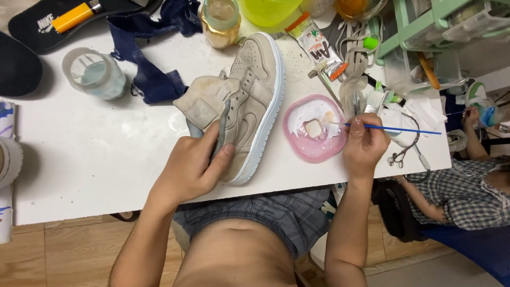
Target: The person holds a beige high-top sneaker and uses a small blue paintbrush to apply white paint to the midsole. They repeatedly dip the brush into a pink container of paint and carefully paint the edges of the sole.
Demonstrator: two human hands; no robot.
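- Head view: left hand (194, 167) clamped round the heel and collar of the beige suede high-top sneaker with a pale blue-white sole (249, 101). The shoe lies on its side on the white worktop (95, 159), heel near the front edge, toe pointing to the back edge.
- Right hand (364, 146) pinches a thin blue-handled paintbrush (393, 129); its tip sits in the shallow pink plastic dish of white paint (313, 127), just right of the sole.
- Risk: an overloaded brush could drip white onto the suede on the way across.
- Risk: the dish sits near the front edge, so a wrist knock could tip it off.
- Risk: the left thumb presses on the side panel and would smear wet paint there.
- Clear glass jar (95, 74), back left, is well apart.
- Another person's arm at the right edge, not involved.
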